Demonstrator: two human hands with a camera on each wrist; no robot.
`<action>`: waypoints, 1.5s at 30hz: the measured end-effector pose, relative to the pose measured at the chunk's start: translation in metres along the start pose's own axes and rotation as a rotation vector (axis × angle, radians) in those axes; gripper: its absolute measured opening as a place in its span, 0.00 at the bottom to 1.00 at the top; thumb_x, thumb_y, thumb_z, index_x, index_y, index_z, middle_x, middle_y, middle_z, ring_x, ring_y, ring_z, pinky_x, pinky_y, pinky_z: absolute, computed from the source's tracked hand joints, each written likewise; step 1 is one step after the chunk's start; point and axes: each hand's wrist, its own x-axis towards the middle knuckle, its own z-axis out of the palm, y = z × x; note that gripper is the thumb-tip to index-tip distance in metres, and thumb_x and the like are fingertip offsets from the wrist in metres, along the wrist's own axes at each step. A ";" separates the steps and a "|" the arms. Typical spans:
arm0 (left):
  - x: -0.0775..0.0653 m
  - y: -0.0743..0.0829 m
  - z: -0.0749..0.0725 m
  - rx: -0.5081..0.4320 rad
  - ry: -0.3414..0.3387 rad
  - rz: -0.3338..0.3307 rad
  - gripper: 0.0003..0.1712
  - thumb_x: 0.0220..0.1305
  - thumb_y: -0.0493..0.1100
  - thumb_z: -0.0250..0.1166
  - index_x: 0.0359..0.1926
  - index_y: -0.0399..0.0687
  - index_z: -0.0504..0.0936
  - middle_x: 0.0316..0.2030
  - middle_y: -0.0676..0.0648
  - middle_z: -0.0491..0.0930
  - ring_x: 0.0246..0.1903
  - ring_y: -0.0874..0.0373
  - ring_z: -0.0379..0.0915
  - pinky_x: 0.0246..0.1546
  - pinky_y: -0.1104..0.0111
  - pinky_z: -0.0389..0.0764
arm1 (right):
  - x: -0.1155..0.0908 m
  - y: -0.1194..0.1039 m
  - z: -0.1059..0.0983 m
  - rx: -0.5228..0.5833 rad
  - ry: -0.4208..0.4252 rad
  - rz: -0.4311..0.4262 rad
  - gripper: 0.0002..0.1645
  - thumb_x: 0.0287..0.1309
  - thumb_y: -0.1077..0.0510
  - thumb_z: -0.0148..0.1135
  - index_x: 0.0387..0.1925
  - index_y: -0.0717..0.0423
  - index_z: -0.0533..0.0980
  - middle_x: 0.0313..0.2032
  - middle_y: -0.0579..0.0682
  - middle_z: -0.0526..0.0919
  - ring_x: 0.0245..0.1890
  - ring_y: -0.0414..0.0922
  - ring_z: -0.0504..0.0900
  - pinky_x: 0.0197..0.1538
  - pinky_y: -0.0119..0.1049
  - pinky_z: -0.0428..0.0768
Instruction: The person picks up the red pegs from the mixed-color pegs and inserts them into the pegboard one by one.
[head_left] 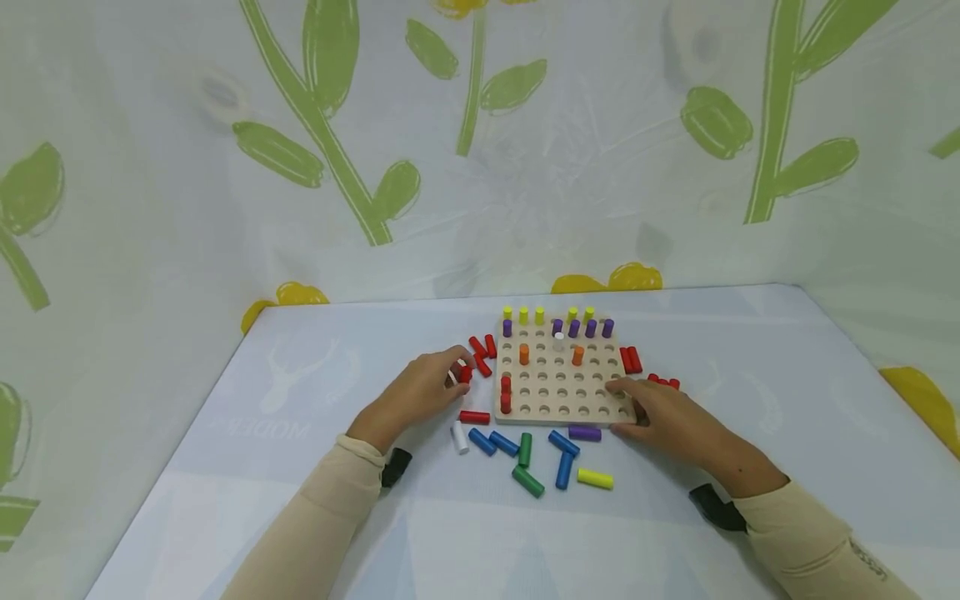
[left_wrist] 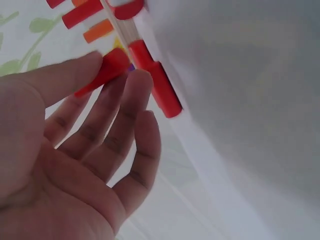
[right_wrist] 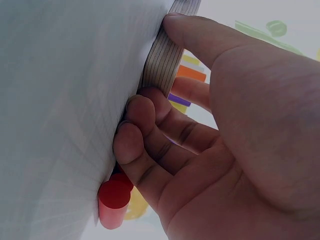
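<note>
In the head view my left hand (head_left: 420, 385) is left of a wooden pegboard (head_left: 555, 422), pinching a red peg (left_wrist: 111, 68) between thumb and fingers. Two red pegs (head_left: 506, 393) stand in the board's left column. My right hand (head_left: 671, 417) grips the near right corner, thumb on the front edge and index finger over the top, as the right wrist view shows on the layered wood side (right_wrist: 162, 65). Yellow pegs (head_left: 523, 316) stand along the far row, purple pegs (head_left: 573, 328) in front of them, then a white peg (head_left: 558, 341) and two orange pegs (head_left: 577, 356).
Loose red pegs (head_left: 480, 363) lie left of the board, with more red pegs (head_left: 632, 360) to its right. In front lie blue pegs (head_left: 564, 468), green pegs (head_left: 528, 481), a white peg (head_left: 460, 437), a purple peg (head_left: 585, 433) and a yellow peg (head_left: 595, 478).
</note>
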 end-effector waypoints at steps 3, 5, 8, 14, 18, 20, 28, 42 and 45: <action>-0.001 0.006 0.003 -0.038 0.008 0.026 0.21 0.65 0.41 0.69 0.58 0.56 0.76 0.43 0.51 0.81 0.44 0.57 0.76 0.47 0.65 0.84 | 0.000 0.000 0.001 -0.003 -0.006 0.006 0.41 0.54 0.46 0.75 0.66 0.55 0.72 0.59 0.59 0.79 0.46 0.46 0.76 0.59 0.52 0.80; -0.001 0.008 0.006 -0.060 0.023 0.050 0.21 0.66 0.41 0.68 0.58 0.56 0.75 0.43 0.52 0.81 0.44 0.57 0.76 0.48 0.65 0.84 | 0.001 0.000 0.002 -0.006 -0.003 0.008 0.41 0.54 0.46 0.75 0.66 0.54 0.72 0.60 0.59 0.79 0.46 0.46 0.77 0.59 0.52 0.80; -0.002 0.012 0.008 -0.092 0.054 0.091 0.22 0.66 0.39 0.67 0.60 0.54 0.75 0.45 0.52 0.81 0.45 0.58 0.77 0.48 0.65 0.84 | 0.001 0.001 0.003 -0.005 -0.002 0.009 0.40 0.54 0.46 0.74 0.66 0.54 0.72 0.61 0.60 0.79 0.48 0.47 0.77 0.60 0.53 0.79; -0.005 0.020 0.012 -0.110 0.119 0.177 0.24 0.67 0.39 0.67 0.62 0.53 0.73 0.53 0.52 0.80 0.47 0.59 0.78 0.51 0.65 0.84 | 0.001 0.000 0.004 -0.009 0.001 0.002 0.40 0.55 0.47 0.74 0.67 0.55 0.71 0.63 0.61 0.77 0.57 0.54 0.78 0.61 0.54 0.78; -0.006 0.026 0.013 -0.089 0.180 0.218 0.26 0.66 0.38 0.67 0.63 0.52 0.73 0.55 0.51 0.79 0.48 0.58 0.78 0.52 0.64 0.84 | 0.002 -0.002 0.002 -0.002 0.003 0.001 0.40 0.55 0.47 0.74 0.67 0.54 0.71 0.64 0.60 0.76 0.61 0.57 0.76 0.62 0.55 0.77; -0.006 0.030 0.013 -0.082 0.212 0.232 0.26 0.66 0.38 0.67 0.63 0.51 0.73 0.55 0.51 0.79 0.49 0.58 0.78 0.53 0.64 0.83 | 0.002 -0.003 0.002 0.001 0.000 0.007 0.40 0.55 0.47 0.73 0.67 0.54 0.70 0.64 0.61 0.76 0.63 0.58 0.76 0.63 0.55 0.76; -0.001 0.044 0.012 -0.054 0.269 0.262 0.25 0.66 0.38 0.67 0.62 0.51 0.74 0.56 0.50 0.80 0.54 0.58 0.78 0.55 0.65 0.82 | 0.002 -0.002 0.003 0.002 -0.007 0.023 0.40 0.55 0.47 0.74 0.67 0.54 0.71 0.63 0.60 0.76 0.60 0.57 0.77 0.62 0.54 0.77; 0.008 0.051 0.022 0.017 0.194 0.260 0.19 0.67 0.44 0.68 0.57 0.54 0.76 0.43 0.54 0.86 0.40 0.62 0.80 0.39 0.75 0.82 | 0.002 -0.003 0.003 0.007 -0.004 0.028 0.40 0.55 0.47 0.74 0.67 0.54 0.71 0.63 0.60 0.77 0.58 0.54 0.77 0.62 0.54 0.78; 0.009 0.052 0.023 0.025 0.172 0.257 0.18 0.67 0.46 0.68 0.56 0.54 0.78 0.40 0.54 0.86 0.36 0.64 0.78 0.32 0.77 0.79 | 0.001 -0.002 0.002 0.007 -0.009 0.036 0.41 0.55 0.46 0.74 0.67 0.54 0.71 0.63 0.60 0.77 0.58 0.54 0.77 0.61 0.54 0.78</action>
